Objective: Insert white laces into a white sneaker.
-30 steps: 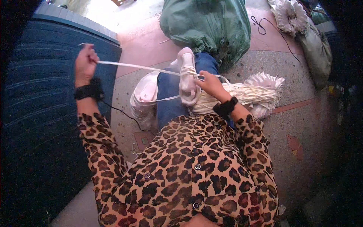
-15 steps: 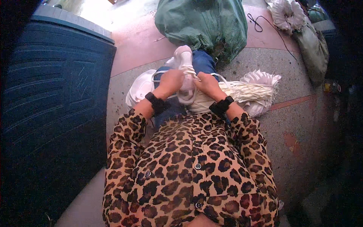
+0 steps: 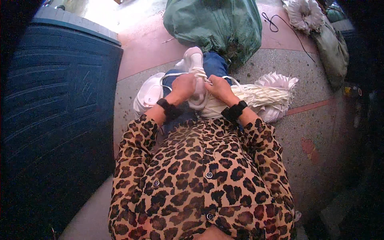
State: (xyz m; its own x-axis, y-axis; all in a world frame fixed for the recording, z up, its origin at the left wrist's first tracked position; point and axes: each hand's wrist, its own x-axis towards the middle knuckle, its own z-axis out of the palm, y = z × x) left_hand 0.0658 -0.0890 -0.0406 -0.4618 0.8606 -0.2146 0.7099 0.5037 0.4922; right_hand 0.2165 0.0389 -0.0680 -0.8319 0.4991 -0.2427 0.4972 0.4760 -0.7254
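Observation:
A white shoe [image 3: 194, 59] rests on my lap over blue jeans, its toe pointing away from me. White shoelace [image 3: 199, 72] crosses its front, and loose lace loops out to both sides. My left hand [image 3: 183, 87] is closed at the shoe's left side, by the lacing; its fingertips are partly hidden. On the other side, my right hand [image 3: 219, 89] pinches the lace close to the shoe. A bundle of cream-white laces [image 3: 258, 97] lies across my lap to the right. Left of my left hand sits another white shoe [image 3: 151, 93], partly inside pale wrapping.
A large green sack [image 3: 212, 26] stands just beyond my knees. At the left is a dark blue panelled door [image 3: 60, 88]. A greyish sack [image 3: 332, 52] and a frilly white bundle [image 3: 304, 16] are at the far right, near a thin black cord [image 3: 294, 36] on the floor.
My left hand has shifted slightly right, closer over the shoe's lacing. My right hand stays at nearly the same place with the lace.

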